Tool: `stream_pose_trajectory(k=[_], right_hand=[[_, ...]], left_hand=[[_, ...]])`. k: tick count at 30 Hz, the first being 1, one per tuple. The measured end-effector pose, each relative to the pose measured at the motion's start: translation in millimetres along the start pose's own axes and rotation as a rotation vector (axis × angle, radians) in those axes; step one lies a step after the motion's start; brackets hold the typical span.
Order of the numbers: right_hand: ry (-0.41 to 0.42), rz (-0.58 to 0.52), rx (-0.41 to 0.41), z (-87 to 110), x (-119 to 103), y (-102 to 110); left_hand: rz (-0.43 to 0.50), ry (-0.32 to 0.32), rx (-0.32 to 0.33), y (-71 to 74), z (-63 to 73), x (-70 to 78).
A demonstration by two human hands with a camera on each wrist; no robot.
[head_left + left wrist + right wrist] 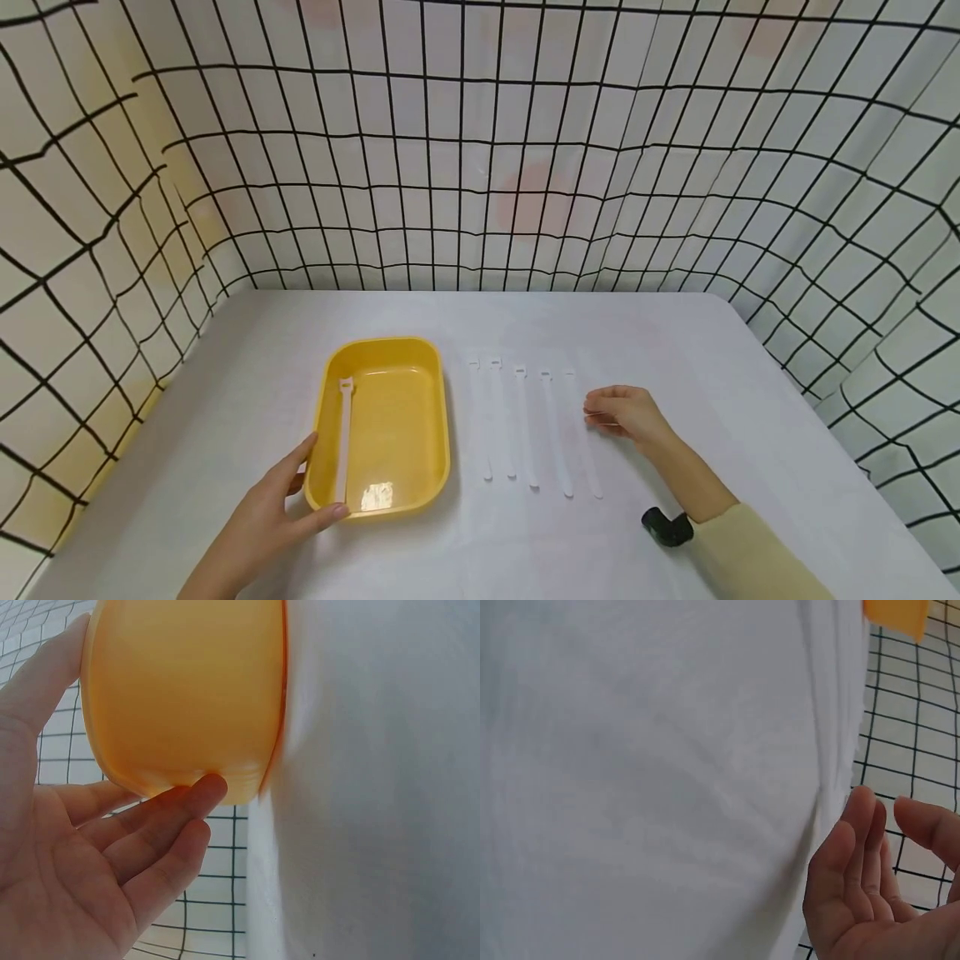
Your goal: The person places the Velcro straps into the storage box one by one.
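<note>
Yellow tray (400,442) at two o'clock from left hand (268,512) gripping it. White straps (527,429) at nine o'clock from right hand (627,412), loosely curved.

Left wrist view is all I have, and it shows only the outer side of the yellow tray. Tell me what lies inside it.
Observer: One white strap lies lengthwise in the yellow tray, along its left side.
Operator: Carry on to the right of that.
Observer: Five more straps lie in a row on the white surface, to the tray's right.
Operator: Go past the row and report.
Observer: The right hand is beside the row's rightmost strap; whether it touches that strap, I cannot tell.
</note>
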State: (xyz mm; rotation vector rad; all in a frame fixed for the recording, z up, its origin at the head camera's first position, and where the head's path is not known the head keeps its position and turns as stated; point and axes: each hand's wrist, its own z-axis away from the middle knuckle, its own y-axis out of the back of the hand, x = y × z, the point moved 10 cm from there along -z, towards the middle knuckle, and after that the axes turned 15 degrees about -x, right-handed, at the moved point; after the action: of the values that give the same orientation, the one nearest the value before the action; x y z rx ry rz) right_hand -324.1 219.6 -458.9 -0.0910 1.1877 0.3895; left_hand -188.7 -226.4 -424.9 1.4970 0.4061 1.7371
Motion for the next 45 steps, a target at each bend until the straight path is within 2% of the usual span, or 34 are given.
stream_pose_trajectory(k=[7,12,19,29,39,45], right_hand=[[-0.041,0.116,0.050,-9.1,8,4],[-0.052,0.183,0.067,-12.0,8,3],[-0.104,0.274,0.116,-16.7,10,4],[-0.136,0.392,0.157,-17.7,7,3],[-0.113,0.422,0.153,-18.3,2,0],[-0.103,0.360,0.122,-15.9,1,-3]], left_hand=[[-0.006,0.020,-0.029,-1.9,-0.9,-2.1],[0.003,0.018,-0.018,-1.4,0.4,-2.0],[0.000,0.037,-0.036,-3.0,-0.5,-3.5],[0.004,0.013,-0.016,-0.9,1.2,-0.1],[0.010,0.019,-0.015,0.1,0.3,0.2],[0.019,0.027,-0.015,0.6,0.0,0.8]])
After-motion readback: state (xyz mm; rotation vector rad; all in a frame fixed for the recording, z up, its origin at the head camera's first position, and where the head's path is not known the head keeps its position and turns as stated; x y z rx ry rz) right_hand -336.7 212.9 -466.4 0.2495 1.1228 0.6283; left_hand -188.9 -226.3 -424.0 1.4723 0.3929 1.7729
